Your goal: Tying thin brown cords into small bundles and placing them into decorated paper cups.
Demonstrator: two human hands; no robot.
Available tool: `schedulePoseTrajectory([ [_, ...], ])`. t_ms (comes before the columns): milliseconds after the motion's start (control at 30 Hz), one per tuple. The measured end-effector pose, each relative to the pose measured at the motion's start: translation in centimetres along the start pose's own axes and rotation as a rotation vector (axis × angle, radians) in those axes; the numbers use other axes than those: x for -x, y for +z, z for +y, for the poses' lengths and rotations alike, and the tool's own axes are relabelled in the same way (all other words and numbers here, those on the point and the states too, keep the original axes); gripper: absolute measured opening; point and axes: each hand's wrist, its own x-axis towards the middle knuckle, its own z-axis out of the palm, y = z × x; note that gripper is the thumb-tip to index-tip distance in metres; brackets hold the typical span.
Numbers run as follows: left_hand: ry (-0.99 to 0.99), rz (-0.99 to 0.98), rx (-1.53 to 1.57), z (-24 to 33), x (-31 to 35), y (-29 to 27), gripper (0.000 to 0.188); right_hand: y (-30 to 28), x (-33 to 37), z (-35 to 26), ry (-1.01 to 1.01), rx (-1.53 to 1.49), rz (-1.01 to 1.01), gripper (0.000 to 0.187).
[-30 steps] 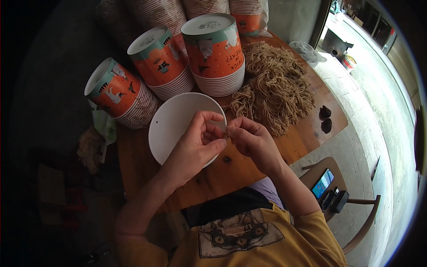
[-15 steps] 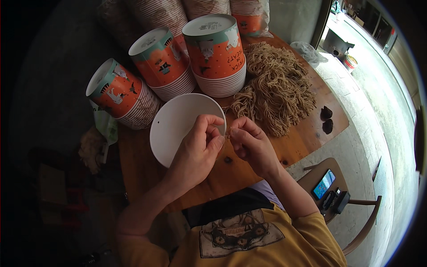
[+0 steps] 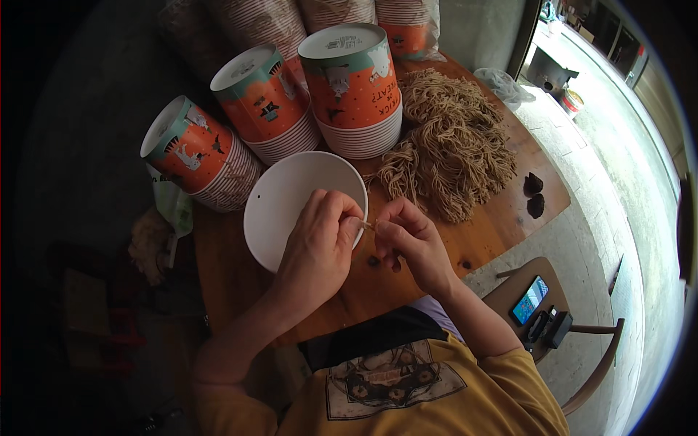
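Observation:
A white paper bucket [image 3: 280, 192] with its wide mouth facing me sits on the wooden table, and a small dark hole shows in its inner wall. My left hand [image 3: 320, 236] reaches over its right side with thumb and forefinger pinched together. Just outside the rim, my right hand [image 3: 413, 243] is also closed in a pinch. A short bit of tan cord [image 3: 366, 224] runs between the two sets of fingertips; the fingers hide the rest of it. Behind my right hand lies a big tangled heap of tan cords [image 3: 465, 145].
Stacks of orange printed paper buckets [image 3: 352, 87] stand upside down behind the white one, with bagged stacks [image 3: 408, 33] farther back. Two dark pieces [image 3: 534, 196] lie near the right edge of the wooden table [image 3: 509, 225]. A chair [image 3: 502, 298] at right holds a phone [image 3: 530, 300].
My left fingers have curled into a tighter pinch by the rim. My right hand has shifted slightly down, and the cord between the fingertips shows more clearly. The bucket has barely moved.

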Motion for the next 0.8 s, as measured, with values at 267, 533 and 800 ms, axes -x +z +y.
schedulePoseTrajectory([
  [267, -0.043, 0.01, 0.108, -0.7, 0.1, 0.0, 0.005, -0.2, 0.2, 0.6, -0.024, -0.001, -0.02, 0.012],
  [533, -0.138, -0.048, 0.17, -0.8, 0.2, -0.1, 0.01, 0.1, -0.2, 1.7, -0.27, 0.149, 0.077, 0.02],
  [800, -0.126, -0.046, 0.165, -0.8, 0.2, -0.1, 0.008, 1.1, 0.0, 0.8, -0.566, 0.883, 0.235, 0.02],
])
